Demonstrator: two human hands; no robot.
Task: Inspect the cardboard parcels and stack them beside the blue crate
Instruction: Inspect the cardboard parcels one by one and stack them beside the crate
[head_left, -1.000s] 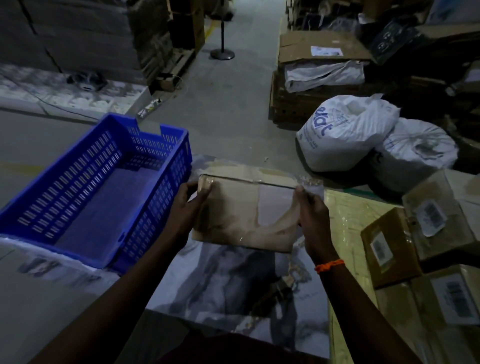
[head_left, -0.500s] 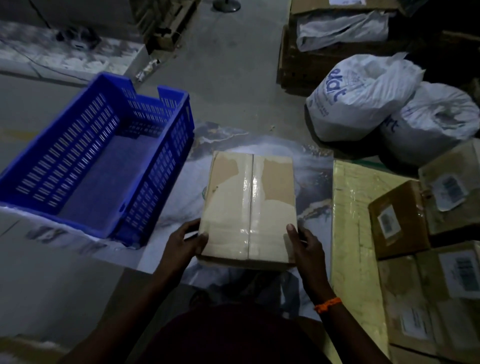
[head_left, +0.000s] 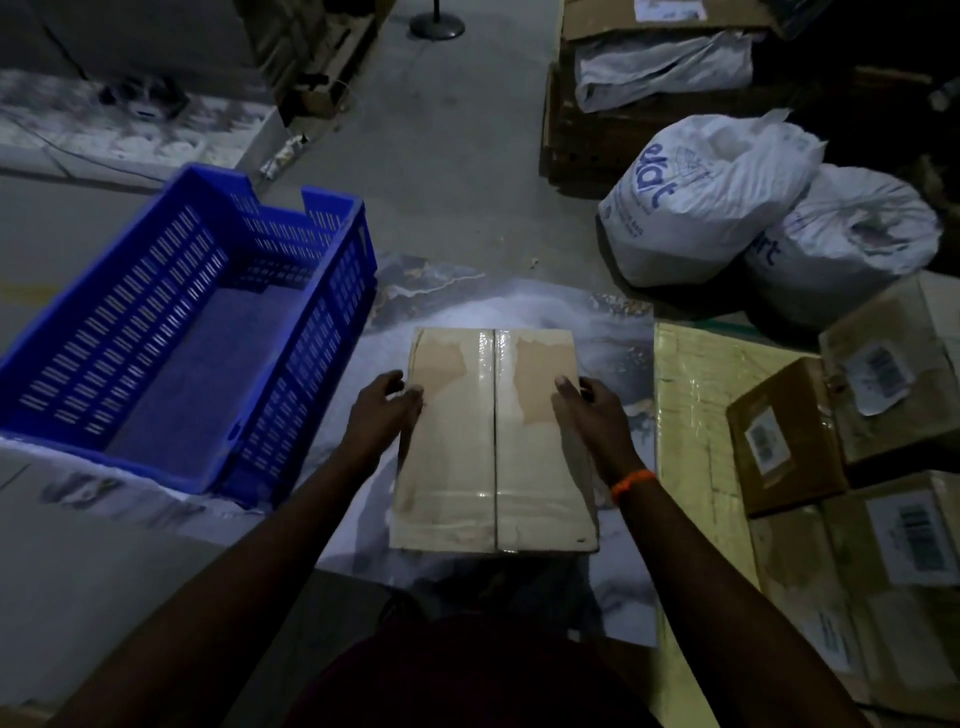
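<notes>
Taped cardboard parcel (head_left: 493, 441) flat on the marbled sheet (head_left: 613, 332), just right of the blue crate (head_left: 171, 332), tape seam running away from the viewer. Left hand (head_left: 382, 410) pressed against its left edge, right hand (head_left: 592, 410) against its right edge with an orange wristband (head_left: 631, 480); parcel clasped between both, fingers curled over the sides. Crate interior bare. More labelled cardboard boxes (head_left: 857, 447) stacked at right, two white sacks (head_left: 711, 202) beyond them.
</notes>
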